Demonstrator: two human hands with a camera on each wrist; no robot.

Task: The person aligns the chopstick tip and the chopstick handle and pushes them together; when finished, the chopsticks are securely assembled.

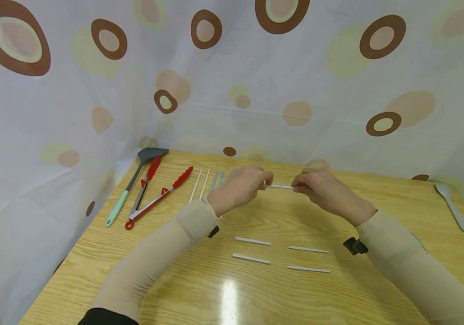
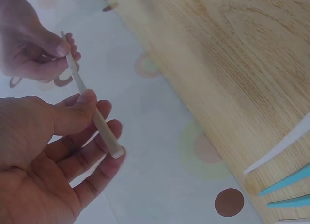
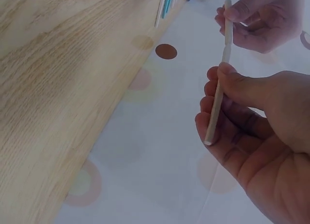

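Observation:
Both hands hold a thin, pale two-part chopstick (image 1: 279,186) level above the back of the table. My left hand (image 1: 241,185) pinches one end between thumb and fingers. The other end is pinched by my right hand (image 1: 325,189). A joint shows between the hands in the right wrist view, where the chopstick (image 3: 215,107) narrows partway along; whether the halves are fully joined, I cannot tell. Nearer on the table lie two thicker white chopstick halves (image 1: 252,258) and, to their right, two thinner tapered halves (image 1: 309,269).
White chopsticks (image 1: 195,185) and blue-tipped ones (image 1: 214,180) lie left of the left hand, partly hidden by it. Farther left are red-tipped tongs (image 1: 160,197) and a grey spatula (image 1: 135,175) with a mint handle. A grey-blue spoon (image 1: 453,207) lies far right. Patterned cloth hangs behind.

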